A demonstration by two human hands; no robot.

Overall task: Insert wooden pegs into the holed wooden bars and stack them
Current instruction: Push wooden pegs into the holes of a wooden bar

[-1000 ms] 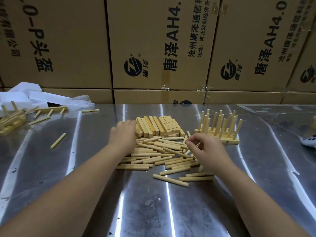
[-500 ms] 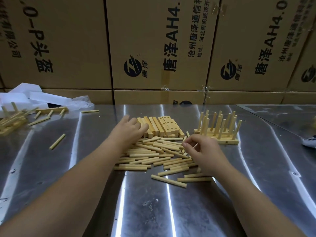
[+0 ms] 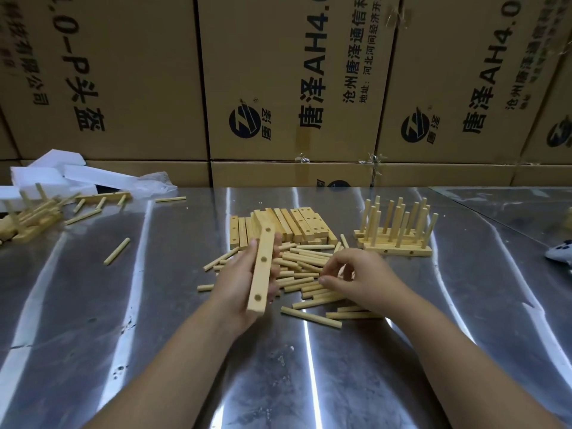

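A person's left hand grips a holed wooden bar, fingers curled round it, raised above a scattered pile of pegs on a metal table; the right hand reaches curled fingers into the pegs, though whether it pinches one cannot be told; stacked bars lie behind the pile; a pegged assembly stands to the right.

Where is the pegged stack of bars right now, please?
In the head view, the pegged stack stands on the metal table right of centre, beyond the right hand, beside the unpegged bars.
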